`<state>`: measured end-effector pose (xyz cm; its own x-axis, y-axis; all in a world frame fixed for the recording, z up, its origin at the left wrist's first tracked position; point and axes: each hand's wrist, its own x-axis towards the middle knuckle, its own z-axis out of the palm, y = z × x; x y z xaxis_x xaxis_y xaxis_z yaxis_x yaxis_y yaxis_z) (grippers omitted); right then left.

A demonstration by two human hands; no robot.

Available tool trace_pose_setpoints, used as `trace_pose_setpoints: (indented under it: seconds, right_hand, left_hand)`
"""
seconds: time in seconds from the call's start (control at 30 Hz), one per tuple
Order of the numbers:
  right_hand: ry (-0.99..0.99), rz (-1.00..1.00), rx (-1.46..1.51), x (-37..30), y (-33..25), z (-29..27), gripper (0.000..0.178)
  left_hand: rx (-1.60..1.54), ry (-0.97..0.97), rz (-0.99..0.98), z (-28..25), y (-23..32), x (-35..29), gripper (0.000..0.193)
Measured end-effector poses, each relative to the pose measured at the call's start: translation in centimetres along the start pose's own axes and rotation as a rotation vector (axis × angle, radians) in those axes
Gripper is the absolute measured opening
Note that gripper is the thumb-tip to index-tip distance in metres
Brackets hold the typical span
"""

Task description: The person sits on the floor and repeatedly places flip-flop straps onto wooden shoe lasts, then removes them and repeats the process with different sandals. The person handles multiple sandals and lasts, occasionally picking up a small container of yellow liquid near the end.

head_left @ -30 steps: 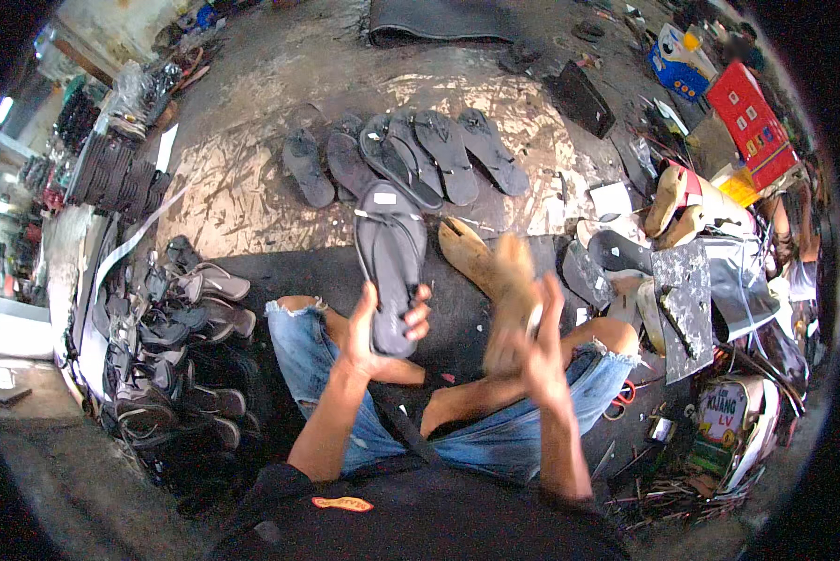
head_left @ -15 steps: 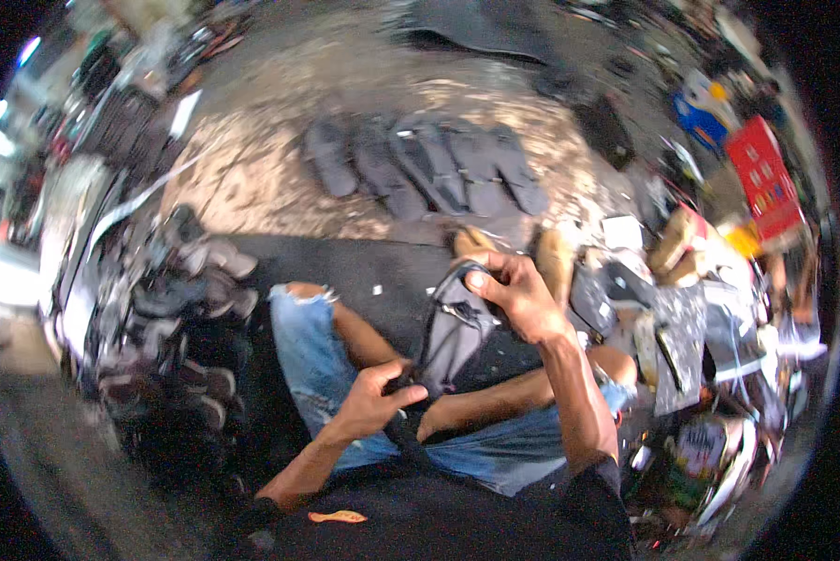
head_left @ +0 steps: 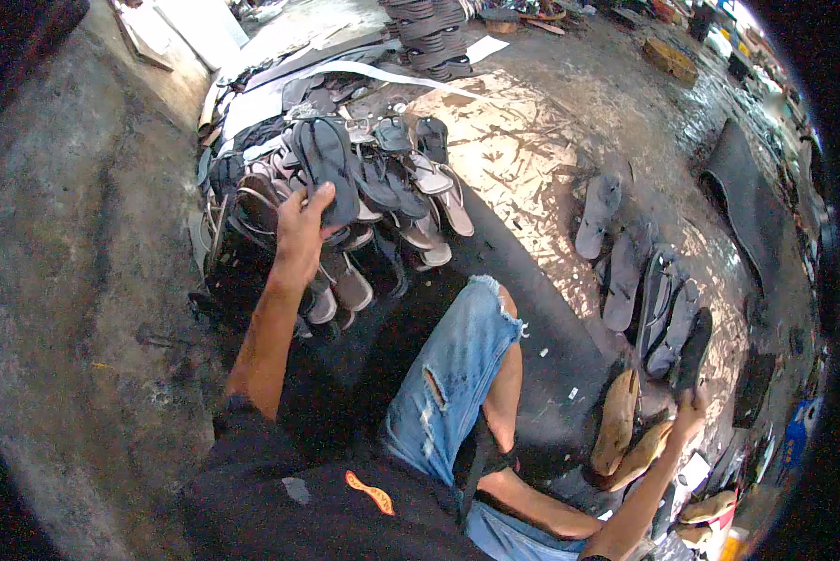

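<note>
At the far left, my left hand (head_left: 298, 238) has its fingers closed round the near end of a dark grey thong sandal (head_left: 326, 164). That sandal is over a heap of finished-looking sandals (head_left: 373, 192). Far to the right, my right hand (head_left: 689, 418) is closed at the near end of a dark sandal sole (head_left: 694, 346); its fingertips are partly hidden. Beside this sole lie several more: a grey sole (head_left: 598, 217), another grey sole (head_left: 625, 280) and a strapped sandal (head_left: 657, 299) among them.
Tan wooden shoe lasts (head_left: 615, 421) lie close to my right forearm. A black mat (head_left: 542, 309) is under my crossed legs in torn jeans. Behind the heap stands a stack of dark sandals (head_left: 427, 37). A bent dark rubber sheet (head_left: 743, 206) lies at the far right.
My view has swung left. My left hand has carried the sandal from my lap to the heap at the left. My right hand has let go of it and reached the row of soles.
</note>
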<state>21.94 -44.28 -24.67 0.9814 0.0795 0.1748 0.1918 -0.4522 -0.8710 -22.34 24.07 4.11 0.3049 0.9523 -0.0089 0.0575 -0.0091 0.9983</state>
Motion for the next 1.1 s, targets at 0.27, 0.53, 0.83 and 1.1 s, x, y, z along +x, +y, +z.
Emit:
trace_pose_setpoints:
  seconds: [0.27,0.53,0.83,1.1]
  right_hand:
    - [0.286,-0.607,-0.335,-16.9,-32.1,-2.4,0.031]
    - [-0.496,-0.817,-0.228,-30.6,-30.0,2.1,0.034]
    - [-0.039,0.055,0.214,-22.3,-39.2,-4.6,0.022]
    - [-0.427,-0.026,0.374,-21.9,-40.4,-2.6,0.018]
  left_hand:
    - [-0.352,-0.888,-0.492,9.8,-2.9,-14.3,0.054]
    - [-0.337,-1.240,-0.317,20.9,-1.4,-21.4,0.061]
    - [-0.058,-1.276,1.061,20.1,2.0,-26.0,0.042]
    - [-0.047,-1.254,1.232,20.4,2.2,-26.1,0.030]
